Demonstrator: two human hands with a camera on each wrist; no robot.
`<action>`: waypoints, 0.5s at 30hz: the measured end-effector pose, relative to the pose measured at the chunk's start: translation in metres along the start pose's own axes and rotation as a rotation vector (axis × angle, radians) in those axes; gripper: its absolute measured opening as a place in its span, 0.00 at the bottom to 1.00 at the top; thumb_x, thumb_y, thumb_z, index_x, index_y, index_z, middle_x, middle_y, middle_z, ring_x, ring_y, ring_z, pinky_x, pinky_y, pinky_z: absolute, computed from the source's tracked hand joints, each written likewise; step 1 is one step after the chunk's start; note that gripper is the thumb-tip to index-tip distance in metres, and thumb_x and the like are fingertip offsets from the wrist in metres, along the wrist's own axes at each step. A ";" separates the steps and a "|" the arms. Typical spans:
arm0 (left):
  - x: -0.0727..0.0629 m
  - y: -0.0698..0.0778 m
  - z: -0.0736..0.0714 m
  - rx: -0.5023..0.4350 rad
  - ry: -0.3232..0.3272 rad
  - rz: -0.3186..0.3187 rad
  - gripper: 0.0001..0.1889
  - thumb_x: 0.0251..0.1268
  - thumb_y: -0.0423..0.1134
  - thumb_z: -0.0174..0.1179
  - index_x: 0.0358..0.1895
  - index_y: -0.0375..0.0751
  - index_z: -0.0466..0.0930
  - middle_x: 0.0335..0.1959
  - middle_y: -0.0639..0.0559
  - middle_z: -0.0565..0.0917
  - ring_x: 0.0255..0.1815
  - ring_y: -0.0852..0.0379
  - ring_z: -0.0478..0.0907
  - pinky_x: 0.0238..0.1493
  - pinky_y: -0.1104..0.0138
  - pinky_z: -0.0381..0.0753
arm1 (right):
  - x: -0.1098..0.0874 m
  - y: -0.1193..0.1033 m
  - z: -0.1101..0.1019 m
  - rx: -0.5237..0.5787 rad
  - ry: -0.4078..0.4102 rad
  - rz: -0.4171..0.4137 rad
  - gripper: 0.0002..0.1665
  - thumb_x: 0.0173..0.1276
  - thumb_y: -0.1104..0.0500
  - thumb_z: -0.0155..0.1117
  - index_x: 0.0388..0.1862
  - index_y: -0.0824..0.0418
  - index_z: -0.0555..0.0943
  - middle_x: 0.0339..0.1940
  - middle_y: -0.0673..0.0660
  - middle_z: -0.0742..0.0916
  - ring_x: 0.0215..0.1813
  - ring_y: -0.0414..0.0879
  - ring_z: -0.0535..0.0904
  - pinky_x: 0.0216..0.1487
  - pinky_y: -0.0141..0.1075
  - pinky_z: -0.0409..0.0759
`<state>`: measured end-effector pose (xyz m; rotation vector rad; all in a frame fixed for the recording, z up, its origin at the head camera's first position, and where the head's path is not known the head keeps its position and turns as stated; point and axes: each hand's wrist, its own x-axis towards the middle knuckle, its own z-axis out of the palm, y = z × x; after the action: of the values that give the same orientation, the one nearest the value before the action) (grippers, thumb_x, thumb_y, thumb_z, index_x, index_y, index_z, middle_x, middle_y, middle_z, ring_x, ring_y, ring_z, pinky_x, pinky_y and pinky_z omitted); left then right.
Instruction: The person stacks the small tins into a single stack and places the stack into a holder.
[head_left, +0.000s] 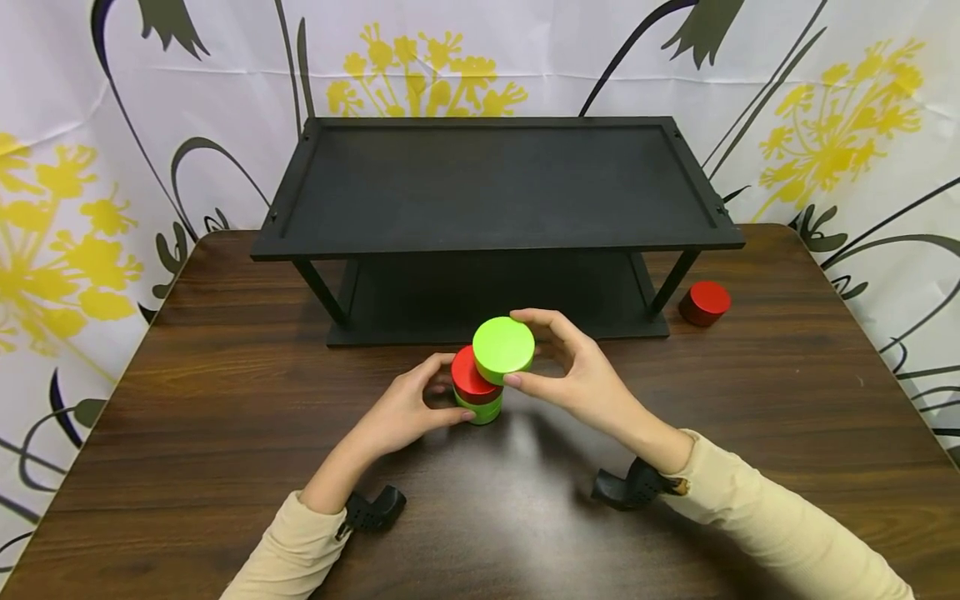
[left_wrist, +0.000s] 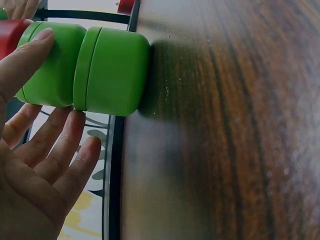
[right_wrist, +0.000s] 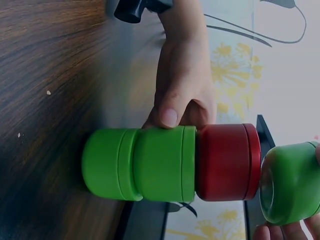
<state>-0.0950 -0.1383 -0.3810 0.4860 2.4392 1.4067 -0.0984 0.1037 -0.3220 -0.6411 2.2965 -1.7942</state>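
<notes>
A stack of small round lidded jars stands upright on the table: a green jar [right_wrist: 102, 162] at the bottom, a second green jar [right_wrist: 160, 165] on it, and a red jar [right_wrist: 225, 162] on top. My left hand [head_left: 397, 414] holds the stack at the second green jar, its thumb on one side and fingers on the other. Just above the red jar, my right hand [head_left: 581, 379] grips another green jar [head_left: 503, 348] between thumb and fingers. This jar is slightly tilted; whether it touches the red one I cannot tell.
Behind the stack is a black two-level rack [head_left: 495, 187], its lower shelf [head_left: 495, 292] close to the hands. Another red jar [head_left: 705, 303] stands right of the rack on the wooden table [head_left: 247, 408]. A flowered cloth [head_left: 562, 50] hangs behind.
</notes>
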 end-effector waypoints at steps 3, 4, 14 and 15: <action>0.000 -0.001 0.001 0.005 0.002 0.011 0.35 0.52 0.37 0.72 0.64 0.42 0.67 0.61 0.44 0.76 0.58 0.46 0.78 0.62 0.55 0.78 | 0.000 0.001 0.004 0.001 -0.009 -0.003 0.36 0.57 0.66 0.71 0.65 0.56 0.69 0.59 0.53 0.79 0.58 0.43 0.75 0.61 0.34 0.77; 0.000 -0.002 0.001 0.004 0.003 0.016 0.35 0.52 0.38 0.72 0.64 0.42 0.67 0.61 0.44 0.76 0.58 0.46 0.78 0.62 0.55 0.78 | 0.000 0.001 0.005 -0.002 -0.011 -0.005 0.36 0.57 0.66 0.71 0.65 0.56 0.69 0.59 0.53 0.79 0.58 0.42 0.75 0.61 0.34 0.77; 0.001 -0.003 0.000 0.002 -0.002 0.021 0.34 0.54 0.39 0.70 0.64 0.41 0.66 0.62 0.42 0.75 0.60 0.43 0.76 0.62 0.53 0.78 | 0.002 0.001 0.014 0.000 -0.034 -0.020 0.37 0.57 0.64 0.72 0.65 0.56 0.69 0.61 0.54 0.78 0.60 0.46 0.75 0.63 0.38 0.76; 0.001 -0.003 0.000 0.002 -0.002 0.018 0.34 0.54 0.39 0.70 0.64 0.41 0.67 0.61 0.42 0.75 0.60 0.42 0.76 0.62 0.53 0.78 | 0.003 0.001 0.014 0.002 -0.035 -0.018 0.37 0.57 0.64 0.72 0.65 0.55 0.69 0.61 0.54 0.78 0.60 0.47 0.75 0.64 0.38 0.76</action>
<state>-0.0960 -0.1390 -0.3839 0.5112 2.4404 1.4103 -0.0958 0.0902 -0.3265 -0.6890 2.2730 -1.7790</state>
